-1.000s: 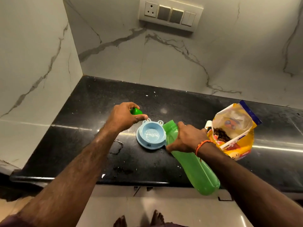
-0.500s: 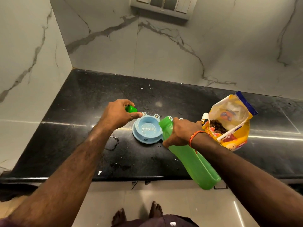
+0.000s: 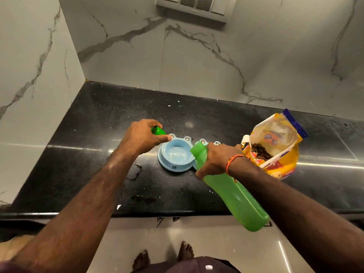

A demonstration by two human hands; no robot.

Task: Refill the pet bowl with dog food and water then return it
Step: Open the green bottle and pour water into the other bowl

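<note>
1. My green water bottle (image 3: 232,192) is tilted, its long axis running from the base at about 5 o'clock, out over the counter's front edge, up to the open mouth at 11 o'clock. The mouth points at the blue pet bowl (image 3: 175,157) and hangs just over its right rim.
2. The pet bowl sits flat on the black granite countertop (image 3: 94,138), near the middle of the view, with a shallow pool of water in the left basin. Its second basin, at 3 o'clock, is mostly hidden behind the bottle and my hand.
3. An open yellow dog food bag (image 3: 279,146) stands at 3 o'clock of the bowl, just beyond my wrist, brown kibble showing in its mouth.
4. The countertop is speckled with white crumbs and wet patches at 7 o'clock of the bowl. Grey-veined marble walls (image 3: 197,66) meet in a corner at 10 o'clock, and a switch plate (image 3: 195,6) sits at 12 o'clock on the back wall. My bare feet show on the pale floor at 6 o'clock.
5. My right hand (image 3: 216,160) is wrapped around the bottle's neck, wrist bent downward, an orange thread bracelet (image 3: 232,160) on it.
6. My left hand (image 3: 143,138) hovers at 10 o'clock of the bowl, fingers curled round the green bottle cap (image 3: 158,131), thumb stretched toward the rim.
</note>
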